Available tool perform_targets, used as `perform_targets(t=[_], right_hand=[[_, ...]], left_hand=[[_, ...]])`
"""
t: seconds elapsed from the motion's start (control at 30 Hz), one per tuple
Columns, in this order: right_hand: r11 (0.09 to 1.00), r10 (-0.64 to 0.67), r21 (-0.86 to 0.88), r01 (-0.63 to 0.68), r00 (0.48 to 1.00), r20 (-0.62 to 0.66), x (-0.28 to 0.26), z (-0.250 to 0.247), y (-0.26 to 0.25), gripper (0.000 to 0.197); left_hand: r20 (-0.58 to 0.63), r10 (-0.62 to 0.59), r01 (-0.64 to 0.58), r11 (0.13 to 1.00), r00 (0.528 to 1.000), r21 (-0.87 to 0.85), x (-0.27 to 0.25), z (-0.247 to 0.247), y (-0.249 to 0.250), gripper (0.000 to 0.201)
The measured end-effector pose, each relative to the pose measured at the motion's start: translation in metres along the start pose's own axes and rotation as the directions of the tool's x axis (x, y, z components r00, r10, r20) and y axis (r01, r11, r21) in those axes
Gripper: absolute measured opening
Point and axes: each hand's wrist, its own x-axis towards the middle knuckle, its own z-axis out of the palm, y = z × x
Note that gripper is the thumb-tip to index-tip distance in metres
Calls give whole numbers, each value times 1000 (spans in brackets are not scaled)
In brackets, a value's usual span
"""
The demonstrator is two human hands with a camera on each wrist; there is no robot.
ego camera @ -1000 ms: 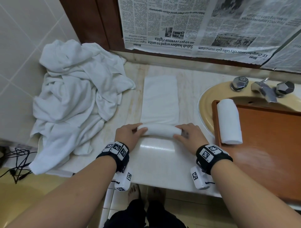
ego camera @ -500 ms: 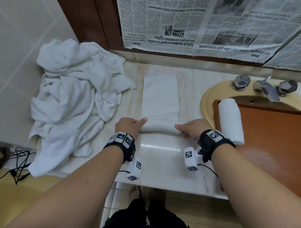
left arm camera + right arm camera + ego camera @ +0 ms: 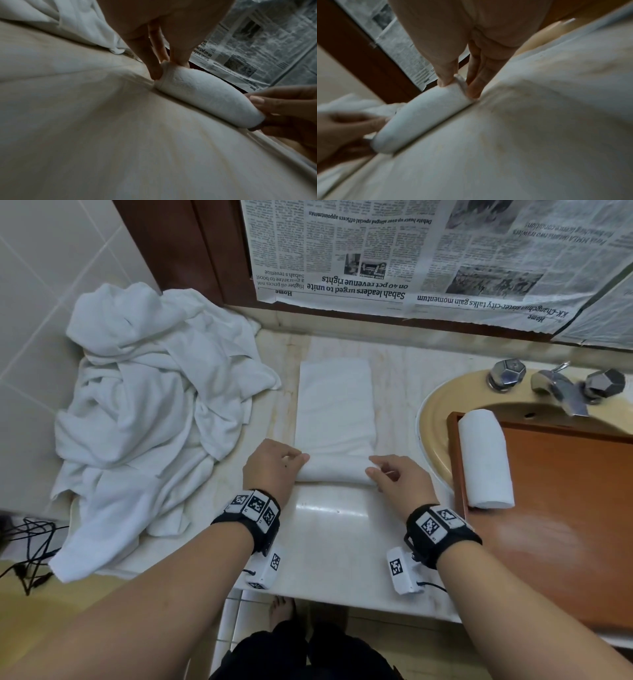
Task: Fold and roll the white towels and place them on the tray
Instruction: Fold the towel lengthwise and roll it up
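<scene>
Folded white towel (image 3: 334, 409) is lying flat on the marble countertop (image 3: 329, 549), long axis running away from the person, far end near the back ledge. Near end is sitting as a tight roll (image 3: 334, 470), lying crosswise at the person's edge of the strip.

Left hand (image 3: 270, 470) is gripping the left end of the roll; in the left wrist view the thumb is lying over the top and the fingers (image 3: 150, 65) are pressing against the end face, pinching the towel between them. Right hand (image 3: 399, 481) is gripping the right end likewise: the right wrist view, somewhat blurred, is showing the thumb (image 3: 447, 75) on top of the roll and fingers tucked against the end beside it. Both hands are curling round the towel, not flat.

One finished rolled towel (image 3: 484, 458) is lying on the orange-brown tray (image 3: 565, 508), along its left edge, long axis pointing away from the person. The tray is sitting over the yellowish sink basin (image 3: 433, 419), with the chrome faucet (image 3: 561, 390) and its two faceted handles behind it.

A heap of unfolded white towels (image 3: 150, 419) is lying on the counter to the left, well apart from the roll, part of it hanging over the front edge. Newspaper sheets (image 3: 428, 258) are covering the wall behind the counter. Black cables (image 3: 27, 546) are showing at lower left.
</scene>
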Motion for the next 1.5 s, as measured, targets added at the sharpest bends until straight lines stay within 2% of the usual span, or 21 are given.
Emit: perform_targets(t=[0.1, 0.23, 0.37, 0.43, 0.6, 0.7, 0.87, 1.0, 1.1, 1.17, 1.23, 1.37, 1.5], right_hand=[[988, -90, -125, 90, 996, 9, -3, 1, 0, 32], [952, -144, -253, 174, 981, 133, -8, 3, 6, 49], [922, -211, -304, 240, 969, 126, -12, 7, 13, 43], [914, -206, -325, 242, 968, 142, -13, 7, 15, 46], [921, -143, -329, 206, 968, 208, -16, 3, 18, 58], [930, -98, -326, 169, 970, 224, -17, -2, 20, 64], [858, -109, -463, 223, 959, 260, -25, -10, 7, 40], [812, -118, -528, 251, 955, 273, -26, -10, 7, 44], [933, -79, -327, 150, 972, 223, -24, -4, 8, 47], [972, -18, -225, 71, 974, 227, -20, -2, 4, 46], [985, 67, -171, -29, 972, 223, -14, -3, 1, 40], [961, 254, 73, -266, 956, 145, -2, -6, 2, 52], [922, 348, 141, -360, 932, 100, 6, -5, -4, 47]], left_hand=[[21, 110, -111, 991, 994, 78, -3, 1, -5, 22], [101, 186, -202, 960, 977, 191, -10, 1, -10, 39], [207, 191, -244, 932, 959, 269, -16, -1, -19, 69], [245, 197, -269, 913, 949, 306, -17, -3, -24, 76], [294, 246, -345, 868, 924, 358, -18, -7, -32, 60], [305, 229, -324, 894, 924, 310, -19, -9, -36, 62], [261, 164, -212, 962, 951, 170, -22, -14, -46, 60], [259, 133, -172, 976, 957, 132, -21, -13, -51, 54], [262, 77, -104, 990, 962, 91, -21, -11, -50, 55], [249, 35, -43, 999, 968, 27, -22, -11, -47, 51], [219, -20, 29, 999, 976, -36, -23, -11, -41, 44], [149, -123, 128, 992, 981, -19, -25, -5, -31, 39], [98, -177, 169, 982, 979, 86, -19, -4, -20, 62]])
